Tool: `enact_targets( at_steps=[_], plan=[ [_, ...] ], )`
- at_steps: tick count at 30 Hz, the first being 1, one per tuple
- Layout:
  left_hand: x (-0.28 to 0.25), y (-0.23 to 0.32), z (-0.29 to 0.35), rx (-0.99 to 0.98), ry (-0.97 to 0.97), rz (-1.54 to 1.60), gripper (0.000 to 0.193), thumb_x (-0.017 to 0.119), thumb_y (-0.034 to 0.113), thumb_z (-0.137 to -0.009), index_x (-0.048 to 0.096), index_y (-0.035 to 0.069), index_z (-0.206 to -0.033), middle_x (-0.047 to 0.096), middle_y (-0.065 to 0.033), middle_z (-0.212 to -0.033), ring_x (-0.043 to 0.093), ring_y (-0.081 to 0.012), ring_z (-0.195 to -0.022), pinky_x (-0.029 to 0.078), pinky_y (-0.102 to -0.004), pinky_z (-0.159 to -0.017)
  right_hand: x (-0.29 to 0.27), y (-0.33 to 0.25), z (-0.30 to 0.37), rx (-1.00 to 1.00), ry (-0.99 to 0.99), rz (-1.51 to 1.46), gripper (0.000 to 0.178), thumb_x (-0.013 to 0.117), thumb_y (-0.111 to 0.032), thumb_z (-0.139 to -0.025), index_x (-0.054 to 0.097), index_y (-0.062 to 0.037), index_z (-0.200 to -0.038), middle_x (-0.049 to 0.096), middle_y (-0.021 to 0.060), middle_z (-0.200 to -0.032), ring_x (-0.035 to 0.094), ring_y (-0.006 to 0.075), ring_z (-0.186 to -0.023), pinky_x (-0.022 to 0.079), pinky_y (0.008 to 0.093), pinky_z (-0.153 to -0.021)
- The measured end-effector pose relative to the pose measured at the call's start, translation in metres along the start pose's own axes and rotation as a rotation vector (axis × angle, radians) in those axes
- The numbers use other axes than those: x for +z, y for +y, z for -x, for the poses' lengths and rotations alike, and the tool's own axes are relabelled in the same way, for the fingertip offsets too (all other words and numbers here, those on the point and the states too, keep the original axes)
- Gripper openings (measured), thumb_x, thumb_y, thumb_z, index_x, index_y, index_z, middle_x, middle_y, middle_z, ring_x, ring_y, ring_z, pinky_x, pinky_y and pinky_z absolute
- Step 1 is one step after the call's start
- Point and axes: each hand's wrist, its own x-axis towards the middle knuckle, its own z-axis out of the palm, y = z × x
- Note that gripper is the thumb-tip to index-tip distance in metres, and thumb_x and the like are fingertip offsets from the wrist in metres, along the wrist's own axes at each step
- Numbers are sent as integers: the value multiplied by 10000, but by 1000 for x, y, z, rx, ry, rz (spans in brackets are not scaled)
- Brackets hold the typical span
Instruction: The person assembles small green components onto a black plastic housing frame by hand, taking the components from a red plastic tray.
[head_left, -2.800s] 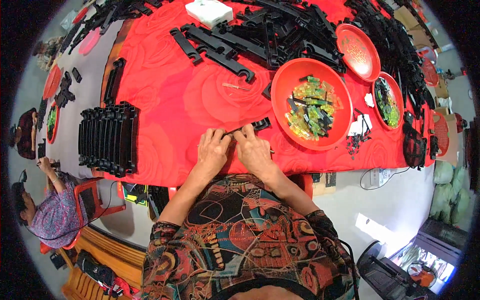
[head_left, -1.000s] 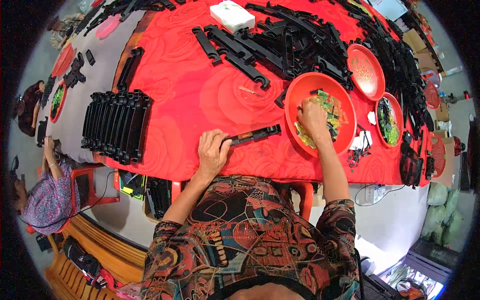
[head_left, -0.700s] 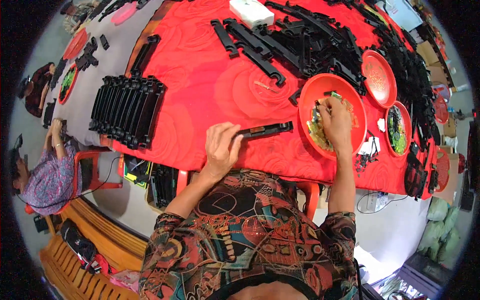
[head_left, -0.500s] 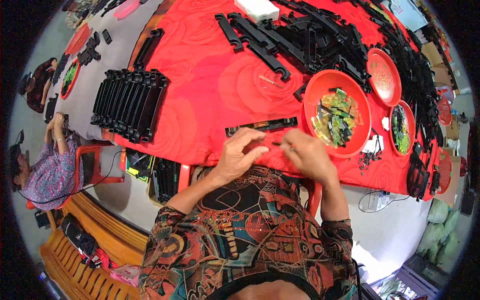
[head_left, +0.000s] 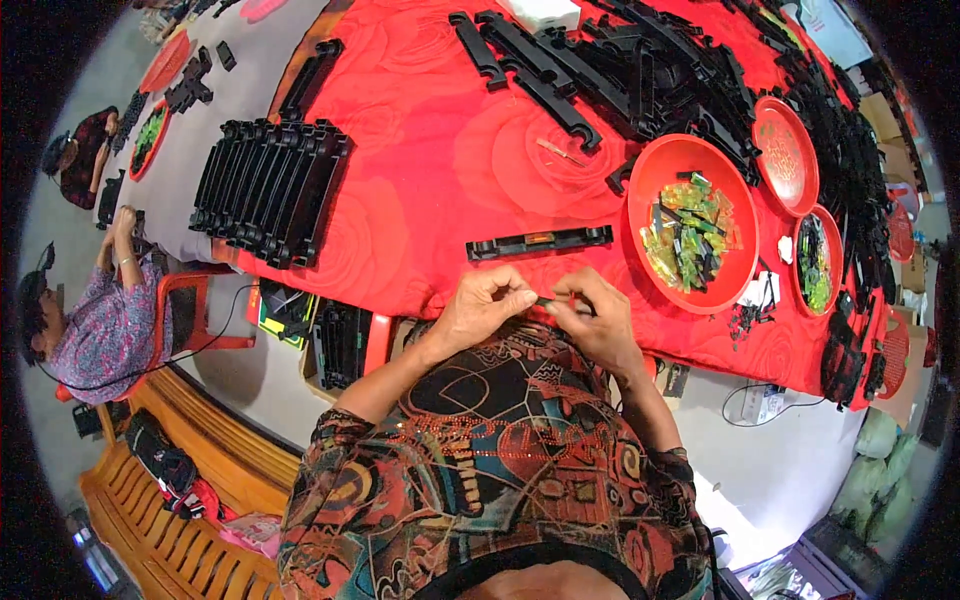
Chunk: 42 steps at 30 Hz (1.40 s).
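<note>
My left hand and my right hand meet at the table's front edge, thumbs and fingertips pinched. A small dark strip sits between their fingertips, held from both sides; its exact kind is too small to make out. Just beyond my hands lies a long black plastic bar with a small amber piece set in its middle. To the right of my right hand stands a red bowl holding yellow-green translucent pieces and dark strips.
A row of black bars stands on the left of the red cloth. A heap of loose bars fills the far side. Two more red dishes are at right. A seated person is at far left beside a wooden bench.
My right hand has come in toward my left, and their fingertips now meet on the small dark strip. The bar beyond them stays on the cloth; the whole view has shifted slightly.
</note>
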Motion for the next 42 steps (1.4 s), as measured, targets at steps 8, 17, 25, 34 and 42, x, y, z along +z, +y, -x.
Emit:
enact_targets(
  at_steps=[8,17,25,34,42],
  plan=[
    [-4,0,0,-380,-144,590,237,581,206,-873,563,52,-693,550,-4,-623,509,-78,-550,407,-219,-526,0,7,7,-252,57,17,253,718,17,-662,600,-13,-884,589,104,-797,581,218,-701,461,302,-602],
    [-4,-3,-2,-544,-157,797,278,549,251,-895,568,51,-702,503,6,-597,452,-95,-512,372,-232,-485,5,7,-2,-103,117,-8,130,694,-60,-731,621,-32,-835,597,59,-772,574,158,-689,455,264,-518],
    [-19,9,-12,324,301,-528,110,625,109,-791,567,26,-747,534,-91,-688,512,-243,-622,407,-332,-576,11,45,-30,437,310,-241,130,679,-104,-740,635,3,-799,595,62,-632,517,113,-558,413,253,-531],
    [-31,-20,-31,575,212,-926,202,672,65,-662,572,34,-835,525,-93,-937,507,-290,-855,414,-383,-712,14,48,-55,492,187,77,175,692,-149,-747,651,20,-729,556,14,-562,467,57,-539,374,249,-485],
    [-29,-33,-32,528,186,-883,191,656,6,-668,578,22,-841,554,-105,-942,529,-279,-855,425,-379,-719,17,60,-59,496,216,4,175,694,-154,-738,653,16,-722,537,44,-542,467,93,-509,376,282,-475]
  ],
)
